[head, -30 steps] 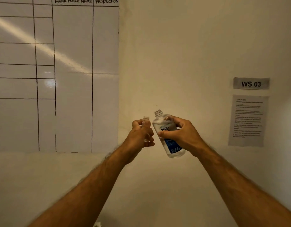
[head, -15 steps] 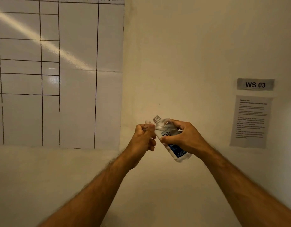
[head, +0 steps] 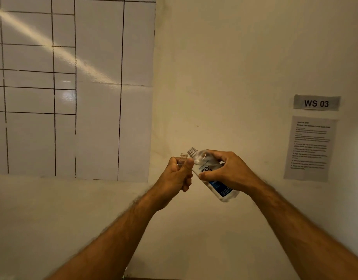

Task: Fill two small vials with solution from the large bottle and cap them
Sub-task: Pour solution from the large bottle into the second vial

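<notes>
My left hand grips a small clear vial, held upright with its open neck showing above my fist; the vial's body is mostly hidden by my fingers. My right hand grips the large clear bottle, which has a white and blue label and no cap. The bottle leans to the left, and its open threaded neck sits just right of and slightly above the vial's mouth, nearly touching it. Both are held up in front of the wall. No second vial or cap is in view.
A cream wall fills the view. A white grid chart hangs at the left. At the right are a "WS 03" sign and a printed instruction sheet below it. No table surface shows.
My right hand has tilted the bottle further to the left and brought its neck close to the vial's mouth. The view has dropped a little.
</notes>
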